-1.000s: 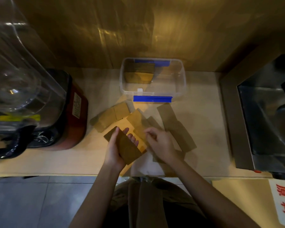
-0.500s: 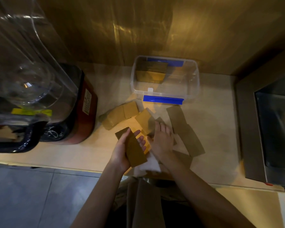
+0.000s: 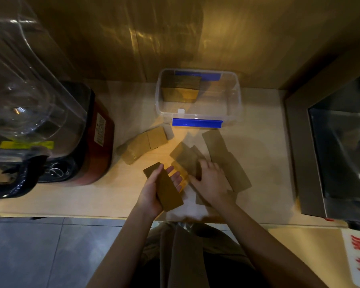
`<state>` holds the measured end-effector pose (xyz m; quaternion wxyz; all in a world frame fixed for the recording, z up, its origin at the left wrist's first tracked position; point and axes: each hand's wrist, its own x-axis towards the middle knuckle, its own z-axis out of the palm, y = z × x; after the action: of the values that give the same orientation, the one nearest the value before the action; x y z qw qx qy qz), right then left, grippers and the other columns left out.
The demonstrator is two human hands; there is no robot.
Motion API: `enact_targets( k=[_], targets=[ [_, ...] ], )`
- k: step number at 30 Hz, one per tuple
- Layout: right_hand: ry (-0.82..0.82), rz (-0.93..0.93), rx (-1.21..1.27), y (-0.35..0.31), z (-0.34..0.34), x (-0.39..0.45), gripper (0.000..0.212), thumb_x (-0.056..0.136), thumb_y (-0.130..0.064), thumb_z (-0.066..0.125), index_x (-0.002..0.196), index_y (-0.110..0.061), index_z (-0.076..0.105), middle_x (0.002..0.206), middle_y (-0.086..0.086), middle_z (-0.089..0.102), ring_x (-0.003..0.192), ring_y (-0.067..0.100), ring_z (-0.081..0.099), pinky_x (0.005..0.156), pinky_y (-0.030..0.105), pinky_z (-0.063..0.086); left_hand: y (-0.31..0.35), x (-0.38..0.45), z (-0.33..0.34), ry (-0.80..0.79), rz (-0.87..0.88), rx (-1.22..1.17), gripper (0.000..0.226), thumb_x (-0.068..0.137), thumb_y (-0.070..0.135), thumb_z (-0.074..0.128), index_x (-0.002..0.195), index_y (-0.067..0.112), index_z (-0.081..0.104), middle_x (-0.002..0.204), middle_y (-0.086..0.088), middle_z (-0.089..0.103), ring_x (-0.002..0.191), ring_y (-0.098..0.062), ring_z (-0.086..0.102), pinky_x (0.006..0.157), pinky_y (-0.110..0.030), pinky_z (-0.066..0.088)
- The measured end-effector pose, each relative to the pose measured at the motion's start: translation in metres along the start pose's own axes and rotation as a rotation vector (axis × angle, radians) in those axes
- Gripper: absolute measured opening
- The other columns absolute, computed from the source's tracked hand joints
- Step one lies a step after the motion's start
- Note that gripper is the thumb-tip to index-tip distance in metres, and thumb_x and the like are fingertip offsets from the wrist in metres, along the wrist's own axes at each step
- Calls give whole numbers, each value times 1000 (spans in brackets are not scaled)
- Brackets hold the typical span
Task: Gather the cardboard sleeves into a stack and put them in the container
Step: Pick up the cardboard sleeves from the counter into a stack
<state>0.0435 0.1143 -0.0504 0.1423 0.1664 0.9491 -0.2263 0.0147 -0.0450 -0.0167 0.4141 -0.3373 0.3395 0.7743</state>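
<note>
A: What's each grip doing?
B: Left hand [image 3: 152, 194] holds a sleeve stack [image 3: 164, 187]; right hand [image 3: 211, 181] lies spread on loose sleeves [image 3: 187, 159].
A: And the container [image 3: 238, 94]?
B: Twelve o'clock on the table [image 3: 264, 142].

Held stack [image 3: 167, 189]: brown cardboard sleeves, flat, long axis abt 11–5 o'clock; I see my left hand [image 3: 152, 194] wrapped round it.
Loose sleeves [image 3: 227, 159]: several flat on counter, overlapping, at 1–2 o'clock from held stack; my right hand [image 3: 211, 180] lies on them.
Side pile [image 3: 142, 144]: thicker, lighter tan, at 11 o'clock from held stack.
Container [image 3: 238, 94]: clear tub w/ blue clips, lid off, at 12 o'clock.
Sleeves inside [image 3: 180, 90]: upright, container's far-left corner.
</note>
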Motion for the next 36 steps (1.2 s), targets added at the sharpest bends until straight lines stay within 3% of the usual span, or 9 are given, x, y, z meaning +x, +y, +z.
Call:
enact_targets(
  k=[7, 11, 19, 23, 26, 31, 34, 36],
  targets=[
    [87, 41, 8, 4, 20, -20, 56, 84, -44, 55, 127, -12, 39, 129, 10, 54, 122, 26, 46, 101, 38, 38, -4, -1, -1, 33, 13, -7, 35, 83, 39, 53, 104, 14, 63, 84, -5, 75, 90, -21, 65, 82, -33, 50],
    [76, 13, -14, 4, 24, -22, 57, 85, -41, 55, 131, -13, 36, 134, 10, 48, 126, 26, 40, 103, 39, 37, -6, -2, -2, 57, 18, -8, 37, 83, 39, 53, 108, 13, 61, 95, -7, 71, 95, -22, 63, 82, -34, 49],
    [36, 4, -68, 5, 24, -18, 57, 84, -38, 56, 130, -11, 35, 135, 10, 43, 128, 26, 34, 106, 39, 34, -9, -3, -9, 65, 28, -13, 36, 82, 39, 54, 107, 13, 62, 84, -6, 76, 97, -23, 64, 80, -35, 49],
    [-1, 16, -52, 5, 17, -12, 54, 80, -35, 63, 123, -11, 41, 129, 11, 47, 124, 26, 38, 105, 38, 35, -9, -7, -8, 80, 34, -21, 34, 84, 37, 54, 106, 12, 61, 98, -8, 71, 99, -23, 62, 82, -35, 48],
    [31, 48, 71, 2, 3, -7, 55, 73, -34, 69, 119, -14, 46, 123, 9, 51, 117, 25, 42, 101, 36, 36, -7, -7, -6, 82, 34, -9, 33, 84, 38, 52, 104, 13, 61, 105, -8, 66, 100, -23, 61, 86, -35, 47],
    [75, 125, 523, -13, -34, -22, 61, 69, -29, 76, 122, -17, 49, 115, 0, 53, 113, 17, 46, 92, 35, 44, -8, -4, 0, 41, 51, 21, 41, 81, 41, 55, 110, 13, 58, 111, -8, 64, 106, -23, 59, 95, -37, 44],
    [61, 112, 675, -25, -47, -40, 58, 69, -27, 77, 120, -19, 50, 103, -10, 50, 100, 9, 49, 82, 24, 46, -10, -2, 4, -40, 79, 49, 61, 70, 43, 61, 122, 13, 53, 119, -10, 62, 113, -25, 57, 97, -39, 44],
    [22, 83, 686, -30, -44, -50, 56, 67, -31, 77, 116, -26, 50, 106, -9, 52, 101, 9, 51, 80, 23, 46, -12, -2, 9, -142, 102, 102, 55, 71, 44, 57, 118, 15, 57, 114, -10, 67, 113, -28, 58, 96, -42, 45]
  ],
)
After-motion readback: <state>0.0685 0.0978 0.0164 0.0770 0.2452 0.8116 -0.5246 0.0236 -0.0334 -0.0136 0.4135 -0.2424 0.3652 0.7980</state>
